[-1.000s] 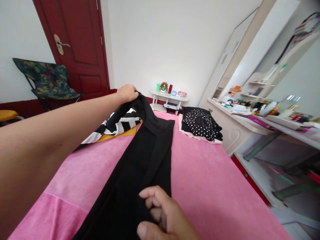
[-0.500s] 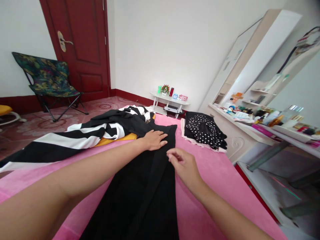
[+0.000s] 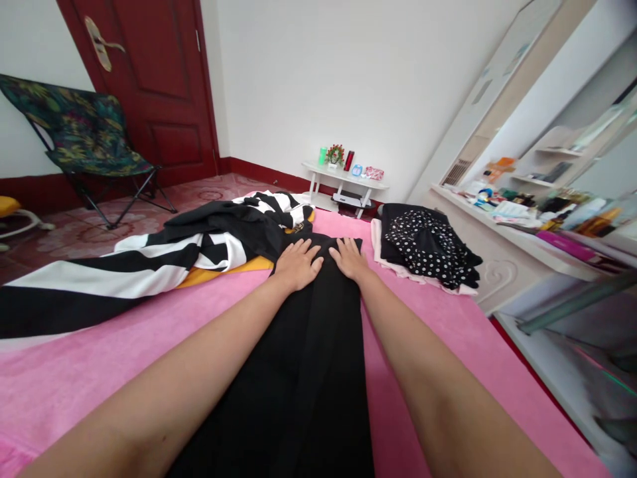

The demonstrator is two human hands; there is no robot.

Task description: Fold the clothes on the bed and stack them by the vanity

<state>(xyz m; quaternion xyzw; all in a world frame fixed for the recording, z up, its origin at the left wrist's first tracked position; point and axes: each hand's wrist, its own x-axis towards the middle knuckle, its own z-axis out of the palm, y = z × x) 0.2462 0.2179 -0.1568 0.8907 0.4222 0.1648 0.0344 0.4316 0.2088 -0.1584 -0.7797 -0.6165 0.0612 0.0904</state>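
Note:
A long black garment (image 3: 308, 358), perhaps trousers or a skirt, lies stretched out on the pink bedspread (image 3: 149, 325), its far end beneath my hands. My left hand (image 3: 297, 264) rests flat on its upper left part, fingers apart. On the upper right corner lies my right hand (image 3: 350, 259), palm down with the fingers spread. Left of the garment is a heap of black-and-white striped clothing (image 3: 134, 275) with a plain black piece across it and some yellow cloth (image 3: 249, 271) underneath. To the right sits a folded stack of dark clothes (image 3: 428, 245), polka-dotted on top.
Beyond the bed, a low white table (image 3: 343, 174) holds several small items. A patterned folding chair (image 3: 89, 133) stands by the red door (image 3: 149, 86). On the right, a dressing table (image 3: 522, 245) is crowded with bottles and cosmetics.
My right hand has come down from a loosely curled pose above the garment's right edge and now lies flat on its far corner. My left hand stays on the cloth. The view has shifted slightly.

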